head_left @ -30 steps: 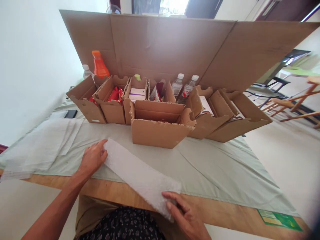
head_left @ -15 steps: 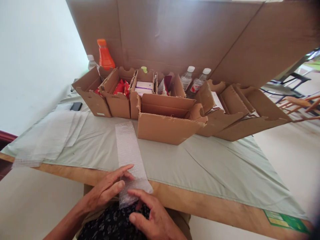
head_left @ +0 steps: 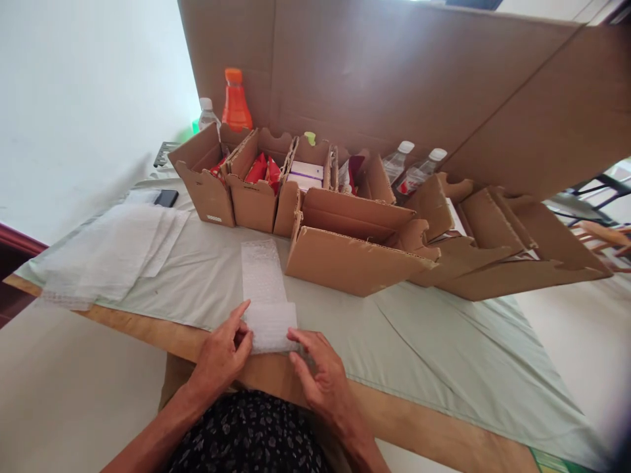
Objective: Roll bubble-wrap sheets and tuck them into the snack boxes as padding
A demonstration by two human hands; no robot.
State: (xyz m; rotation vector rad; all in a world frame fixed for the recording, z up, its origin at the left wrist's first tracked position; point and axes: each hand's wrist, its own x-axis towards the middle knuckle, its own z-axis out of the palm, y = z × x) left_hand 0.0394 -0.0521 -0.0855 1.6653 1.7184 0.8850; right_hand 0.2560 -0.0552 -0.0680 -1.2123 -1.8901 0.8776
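A long strip of bubble wrap (head_left: 263, 282) lies on the pale green cloth (head_left: 419, 341), running from the table's near edge toward the boxes. Its near end is folded back over itself. My left hand (head_left: 224, 351) pinches the left side of that folded end between thumb and fingers. My right hand (head_left: 318, 368) presses its fingertips on the right side of the fold. An open cardboard box (head_left: 352, 253) stands just beyond the strip's far end, to its right.
A row of open cardboard boxes (head_left: 254, 190) holds red packets, white cartons and clear bottles. An orange bottle (head_left: 235, 102) stands behind them against a tall cardboard sheet (head_left: 394, 79). More bubble wrap sheets (head_left: 108, 253) and a black phone (head_left: 166, 198) lie at the left.
The strip was turned from slanting to pointing away from me. Both hands came together at its near end, which hung over the table edge and now is folded up onto the strip.
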